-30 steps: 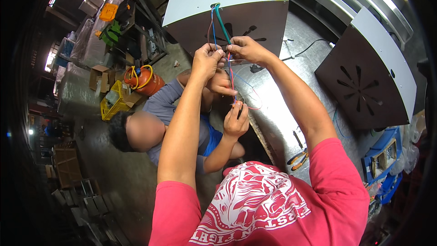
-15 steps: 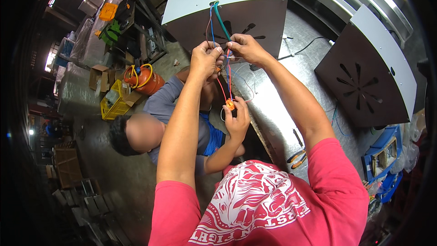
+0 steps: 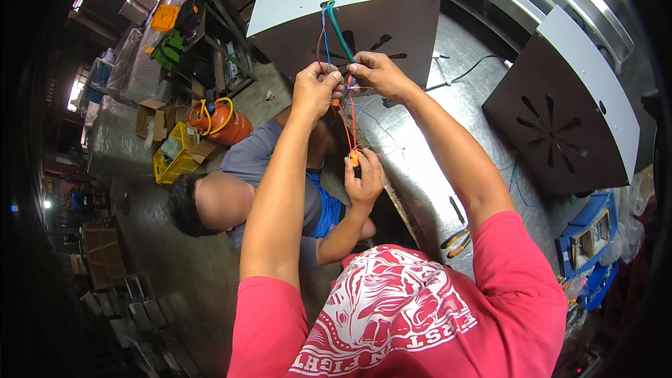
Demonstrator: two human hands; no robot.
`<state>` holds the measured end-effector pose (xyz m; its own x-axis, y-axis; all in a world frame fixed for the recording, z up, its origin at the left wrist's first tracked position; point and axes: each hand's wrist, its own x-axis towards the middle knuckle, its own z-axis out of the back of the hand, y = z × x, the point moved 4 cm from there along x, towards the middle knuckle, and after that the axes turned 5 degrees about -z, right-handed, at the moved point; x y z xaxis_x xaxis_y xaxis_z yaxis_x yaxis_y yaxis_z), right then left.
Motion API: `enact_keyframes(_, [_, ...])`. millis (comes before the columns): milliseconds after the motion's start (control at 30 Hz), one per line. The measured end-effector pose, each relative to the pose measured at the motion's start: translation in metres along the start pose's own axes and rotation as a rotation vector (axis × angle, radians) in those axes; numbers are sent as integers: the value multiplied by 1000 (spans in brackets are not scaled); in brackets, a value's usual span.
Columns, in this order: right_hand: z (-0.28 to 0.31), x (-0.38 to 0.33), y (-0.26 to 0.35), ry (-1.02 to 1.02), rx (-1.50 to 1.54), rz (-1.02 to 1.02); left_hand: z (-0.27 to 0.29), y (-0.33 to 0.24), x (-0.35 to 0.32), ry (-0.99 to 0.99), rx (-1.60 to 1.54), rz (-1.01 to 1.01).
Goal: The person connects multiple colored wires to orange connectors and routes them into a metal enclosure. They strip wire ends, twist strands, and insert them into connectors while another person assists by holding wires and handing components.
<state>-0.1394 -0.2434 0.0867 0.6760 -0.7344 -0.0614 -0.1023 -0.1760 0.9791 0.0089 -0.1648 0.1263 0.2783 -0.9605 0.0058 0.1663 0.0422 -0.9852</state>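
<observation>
My left hand (image 3: 316, 89) and my right hand (image 3: 374, 73) meet in front of a grey and brown metal box (image 3: 343, 14), both pinching a bundle of coloured wires (image 3: 329, 24) that comes out of its face. Red wires (image 3: 349, 122) hang down from my fingers. A co-worker in a grey shirt (image 3: 252, 157) crouches below, and that person's hand (image 3: 364, 182) holds the lower end of the red wires with an orange connector (image 3: 354, 156).
A second brown slotted box (image 3: 560, 112) stands on the metal bench (image 3: 420, 168) at the right. Pliers (image 3: 455, 239) lie on the bench. An orange gas cylinder (image 3: 220, 122) and a yellow crate (image 3: 171, 157) sit on the floor at the left. Blue bins (image 3: 588, 238) are at far right.
The co-worker's hand has slid lower along the red wires, pulling them longer. My own hands stay at the wire bundle, barely shifted.
</observation>
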Motion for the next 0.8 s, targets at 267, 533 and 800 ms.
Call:
enact_keyframes(267, [1,0,2,13,-45,-18,5,1,2,46,-14,-6])
enact_keyframes(533, [1,-1,1,110,52,-61,4,4,1,93,-59,52])
enact_keyframes(800, [2,-2,0,160,117,-76,1,7,-3,119,-48,84])
